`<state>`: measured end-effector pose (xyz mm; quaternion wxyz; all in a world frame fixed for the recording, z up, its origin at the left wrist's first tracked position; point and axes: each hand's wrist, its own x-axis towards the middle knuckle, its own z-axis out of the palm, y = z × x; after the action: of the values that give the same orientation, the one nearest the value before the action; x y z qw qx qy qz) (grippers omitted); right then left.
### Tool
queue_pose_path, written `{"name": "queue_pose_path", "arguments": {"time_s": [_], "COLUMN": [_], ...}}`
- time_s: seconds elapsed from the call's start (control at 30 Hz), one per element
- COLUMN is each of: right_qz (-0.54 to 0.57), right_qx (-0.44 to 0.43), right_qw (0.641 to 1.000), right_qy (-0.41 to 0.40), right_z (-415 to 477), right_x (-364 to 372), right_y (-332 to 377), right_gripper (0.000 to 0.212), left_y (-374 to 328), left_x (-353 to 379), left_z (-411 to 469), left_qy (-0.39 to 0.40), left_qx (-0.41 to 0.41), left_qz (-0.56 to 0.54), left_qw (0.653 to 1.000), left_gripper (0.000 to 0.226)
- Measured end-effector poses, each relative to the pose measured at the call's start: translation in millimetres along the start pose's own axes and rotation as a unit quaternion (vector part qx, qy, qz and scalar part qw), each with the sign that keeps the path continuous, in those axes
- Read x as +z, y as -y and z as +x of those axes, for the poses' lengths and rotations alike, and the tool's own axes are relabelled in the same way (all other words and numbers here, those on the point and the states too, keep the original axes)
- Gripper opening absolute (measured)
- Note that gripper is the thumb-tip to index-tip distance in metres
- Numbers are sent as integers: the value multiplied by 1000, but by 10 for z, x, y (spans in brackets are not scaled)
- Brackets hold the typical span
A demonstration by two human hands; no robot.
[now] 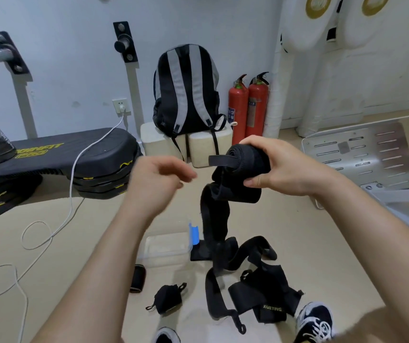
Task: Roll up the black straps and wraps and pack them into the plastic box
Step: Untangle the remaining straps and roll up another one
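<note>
The right hand has a tight grip on the black wrap; fingers lie over the top and the thumb sits under the roll, held up in the air in front of the person. The left hand is just beside it, a bit blurry; its grip looks loose and it seems to hold nothing.

The roll is only partly done, I think; a long loose tail hangs down from it to the floor. To roll well, the free hand should pull the tail flat and snug, with the edges lined up; a twist in the tail would make the roll fat and lumpy, so it may not fit.

The clear plastic box sits open on the floor below the hands; it looks bare inside. More black straps lie in a messy heap near a shoe; two small rolled ones rest close to the box, not in it.

The floor is pale and smooth; a white cable snakes over it. A backpack and two red fire extinguishers stand by the wall.
</note>
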<state>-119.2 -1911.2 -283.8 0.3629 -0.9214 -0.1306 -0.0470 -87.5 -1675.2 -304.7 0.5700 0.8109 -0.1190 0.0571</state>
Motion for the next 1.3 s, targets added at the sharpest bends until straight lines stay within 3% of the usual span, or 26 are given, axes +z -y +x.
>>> {"name": "queue_pose_path", "arguments": {"time_s": [0.07, 0.13, 0.27, 0.33, 0.4, 0.47, 0.57, 0.63, 0.7, 0.77, 0.8, 0.87, 0.93, 1.0, 1.03, 1.13, 1.2, 1.27, 1.3], "right_qz": [13, 37, 95, 77, 42, 9, -20, -40, -54, -61, -70, -94, -110, -127, -137, -144, -149, -164, -168], "right_qx": [-1, -2, -2, -5, -5, -6, -11, -13, -17, -25, -29, -36, -36, -40, -43, -52, -50, -48, -44], "right_qw": [1000, 999, 995, 997, 998, 995, 990, 990, 990, 989, 988, 986, 984, 981, 979, 977, 975, 972, 972], "right_qy": [-1, -2, 8, -7, -50, -103, -140, -132, -129, -135, -136, -133, -133, -140, -141, -146, -158, -162, -161], "right_z": [11, 20, 23, 31, 49, 63, 83, 94, 108, 113, 115, 119, 124, 132, 139, 161, 181, 191, 191], "right_x": [-16, -20, -19, -12, 8, 42, 79, 113, 140, 147, 145, 144, 157, 194, 216, 268, 280, 301, 314], "right_y": [-2, 14, 29, 15, -13, -34, -64, -75, -80, -65, -58, -54, -62, -72, -78, -92, -101, -98, -92], "right_gripper": [50, 49, 49, 49, 49, 48, 49, 48, 50, 49, 48, 46, 44, 43, 42, 41, 44, 47, 46], "left_y": [39, 102, 115, 91, 42, -8, -22, -9, -41, -88, -117, -139, -149, -162, -178, -178, -147, -128, -127], "left_x": [121, 224, 284, 319, 395, 461, 469, 421, 385, 391, 397, 417, 406, 375, 374, 333, 256, 230, 235], "left_z": [-68, -62, -3, 0, -34, -86, -144, -155, -172, -198, -217, -252, -265, -272, -270, -260, -229, -247, -259], "left_qy": [103, 150, 145, 150, 177, 210, 299, 313, 302, 277, 261, 213, 195, 208, 221, 270, 278, 285, 288], "left_qx": [60, 128, 165, 205, 219, 176, 52, 4, -31, -28, -3, 90, 137, 122, 86, -82, -143, -151, -127], "left_qz": [118, 184, 402, 441, 435, 409, 244, 124, 65, 124, 233, 445, 505, 474, 420, 131, 3, 29, 144], "left_qw": [986, 963, 889, 861, 855, 870, 921, 942, 951, 952, 937, 865, 829, 847, 876, 950, 950, 946, 938], "left_gripper": [57, 49, 13, 14, 20, 25, 39, 47, 29, 17, 26, 38, 38, 38, 39, 32, 22, 18, 19]}}
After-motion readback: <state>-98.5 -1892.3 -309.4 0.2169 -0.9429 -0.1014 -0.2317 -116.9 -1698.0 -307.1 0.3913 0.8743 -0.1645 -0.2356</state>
